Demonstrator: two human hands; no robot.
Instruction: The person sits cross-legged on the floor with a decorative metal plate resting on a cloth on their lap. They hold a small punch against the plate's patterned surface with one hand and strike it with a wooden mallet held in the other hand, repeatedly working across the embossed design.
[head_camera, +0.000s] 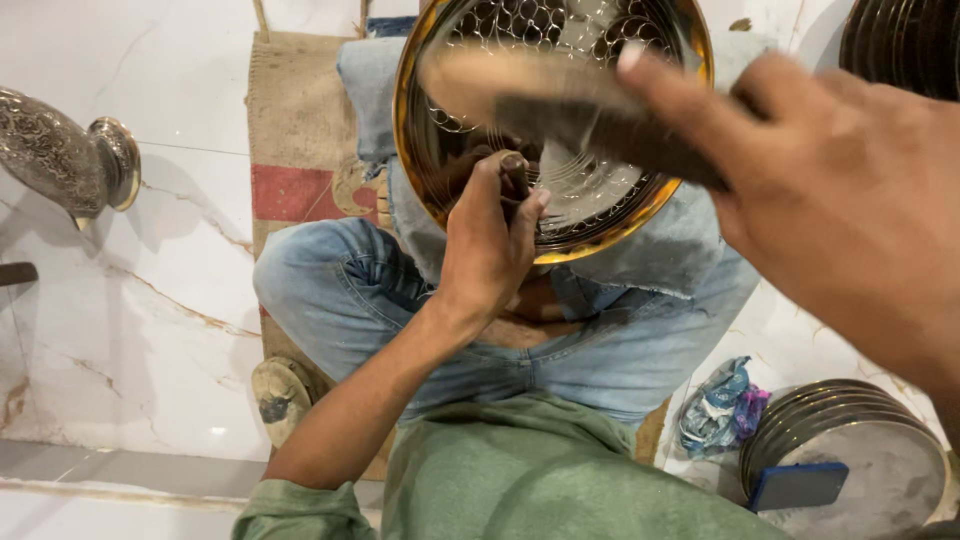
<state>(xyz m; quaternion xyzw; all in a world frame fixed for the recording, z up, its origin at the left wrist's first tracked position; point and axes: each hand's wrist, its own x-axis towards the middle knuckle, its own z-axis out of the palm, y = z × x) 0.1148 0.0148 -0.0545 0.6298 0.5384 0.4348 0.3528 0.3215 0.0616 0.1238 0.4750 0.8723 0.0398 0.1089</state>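
Propped on the lap, tilted toward the face for a clear view: round engraved metal plate (580, 150); left hand (490, 245) pinched shut on a small tool, tip pressed to the plate; right hand (830, 200) raised, blurred, gripping a dark striker (600, 125); stacked plates (850, 450) waiting on the floor nearby.

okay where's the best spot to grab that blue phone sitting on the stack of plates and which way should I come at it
Probably best to take the blue phone by its two long edges, coming straight down from above. It lies flat on the top plate of the stack of metal plates, so its edges are free while its underside is not. The crumpled cloth sits off to one side and doesn't block that approach.
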